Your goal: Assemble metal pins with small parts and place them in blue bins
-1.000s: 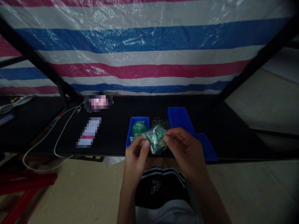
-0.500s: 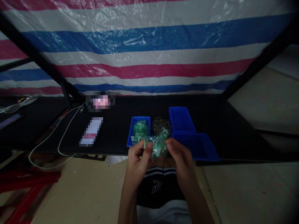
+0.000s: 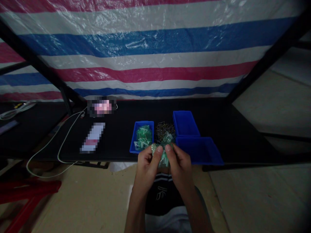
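Between my two hands is a clear plastic bag (image 3: 163, 160) with pale green pieces inside, held at the table's front edge. My left hand (image 3: 147, 161) pinches its left side between thumb and fingers. On the other side, my right hand (image 3: 178, 160) grips it the same way, thumbs close together. Just beyond the hands lies a pile of loose screws (image 3: 163, 129), partly covered by another clear bag (image 3: 168, 137). A blue tray (image 3: 132, 146) left of the pile holds several small bags with green contents (image 3: 143, 134).
Right of the screws stand two blue trays, an upright one (image 3: 186, 123) and a wider one (image 3: 201, 150) at the front edge. A pixelated white strip (image 3: 93, 137) and a white cable (image 3: 60, 149) lie left on the black table (image 3: 121, 129). A striped sheet (image 3: 155, 42) hangs behind.
My right hand has moved left and closed on the bag, beside my left hand. The view has shifted slightly, so the table things sit a little further left.
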Available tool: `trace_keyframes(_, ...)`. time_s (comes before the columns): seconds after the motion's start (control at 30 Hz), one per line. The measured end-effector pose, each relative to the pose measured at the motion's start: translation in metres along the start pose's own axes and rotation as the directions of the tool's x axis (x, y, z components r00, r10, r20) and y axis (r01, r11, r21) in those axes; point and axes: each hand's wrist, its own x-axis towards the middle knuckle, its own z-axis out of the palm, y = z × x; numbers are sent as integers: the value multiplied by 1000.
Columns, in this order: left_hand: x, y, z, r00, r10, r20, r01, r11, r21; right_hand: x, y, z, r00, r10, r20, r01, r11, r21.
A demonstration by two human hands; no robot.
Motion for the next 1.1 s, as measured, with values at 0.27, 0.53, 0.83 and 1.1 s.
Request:
trace_keyframes(0.27,0,-3,2,1000,0,-12,0,1000,7,0,1,-1,992,-125,31,127,988,-85)
trace_keyframes(0.53,2,-4,4,991,131,-6,-128,976,176,5,2,-5,983,-182,23,183,974,-133)
trace_keyframes(0.83,-2,-9,13,989,132,-69,-124,986,108,0,0,3,999,-6,-42,9,997,73)
trace_keyframes(1.1,0,-7,11,965,256,-55,-230,931,285,3,1,1,983,-178,-53,173,981,-92)
